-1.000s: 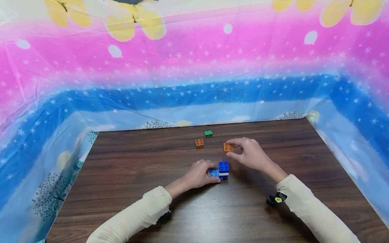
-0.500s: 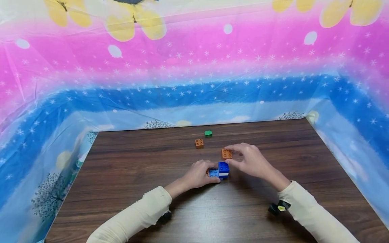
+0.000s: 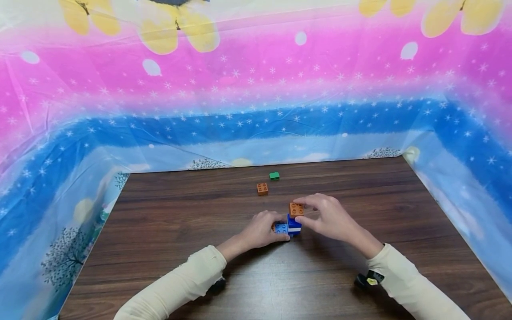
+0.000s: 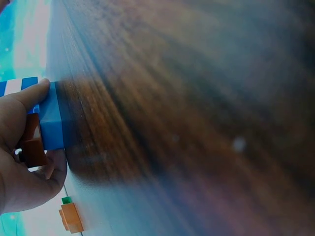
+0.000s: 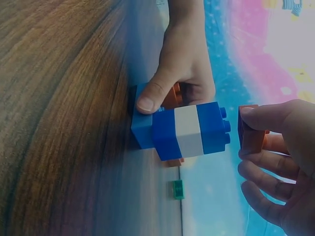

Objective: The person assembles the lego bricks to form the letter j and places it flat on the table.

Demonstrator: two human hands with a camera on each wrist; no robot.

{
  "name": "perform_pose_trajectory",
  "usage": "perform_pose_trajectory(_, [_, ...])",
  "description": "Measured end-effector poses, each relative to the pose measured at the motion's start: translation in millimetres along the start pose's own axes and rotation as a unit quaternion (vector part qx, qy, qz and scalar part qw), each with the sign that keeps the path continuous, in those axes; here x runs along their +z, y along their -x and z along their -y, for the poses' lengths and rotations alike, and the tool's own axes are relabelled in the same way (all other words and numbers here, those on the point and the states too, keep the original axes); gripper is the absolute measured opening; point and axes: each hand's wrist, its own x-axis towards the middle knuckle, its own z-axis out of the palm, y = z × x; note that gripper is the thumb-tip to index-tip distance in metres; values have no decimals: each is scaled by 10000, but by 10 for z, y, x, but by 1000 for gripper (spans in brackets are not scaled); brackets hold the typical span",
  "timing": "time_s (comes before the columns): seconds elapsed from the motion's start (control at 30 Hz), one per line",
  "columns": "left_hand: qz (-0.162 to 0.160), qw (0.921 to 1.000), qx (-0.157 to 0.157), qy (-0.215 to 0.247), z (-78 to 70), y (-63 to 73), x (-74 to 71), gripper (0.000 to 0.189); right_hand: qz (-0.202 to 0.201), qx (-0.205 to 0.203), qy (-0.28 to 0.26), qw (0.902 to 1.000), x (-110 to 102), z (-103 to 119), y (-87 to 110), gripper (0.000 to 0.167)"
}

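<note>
The left hand (image 3: 262, 230) is partly closed, pinching a light blue block (image 3: 281, 228) low on the counter (image 3: 180, 213). Past that hand, well apart from it, sit a loose orange block (image 3: 262, 189) and a little green block (image 3: 274, 176). Just right of the same hand is a blue and white stack (image 3: 294, 230). Above it, with a gap, another orange block (image 3: 296, 210) is pinched by the right hand (image 3: 327, 218), thumb and fingers bent.

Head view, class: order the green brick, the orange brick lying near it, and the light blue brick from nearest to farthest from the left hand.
1. Light blue brick: gripped by the left hand.
2. Orange brick: lying beyond that hand.
3. Green brick: farther back, slightly right.
</note>
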Motion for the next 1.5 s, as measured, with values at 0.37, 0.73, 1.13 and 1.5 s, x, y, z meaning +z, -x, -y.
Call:
perform_pose_trajectory(0.37, [-17,9999,25,96,6,-4,8,50,34,-17,31,10000,52,9,44,44])
perform_pose_trajectory(0.73, [-10,9999,41,157,0,2,3,49,174,-87,131,9997,66,2,42,41])
perform_pose_trajectory(1.13, [-14,9999,42,157,2,2,-5,50,229,-101,70,9997,82,-9,22,40])
perform_pose_trajectory(1.5, [-23,9999,64,146,14,-8,-14,50,167,-62,-26,9998,110,-9,14,39])
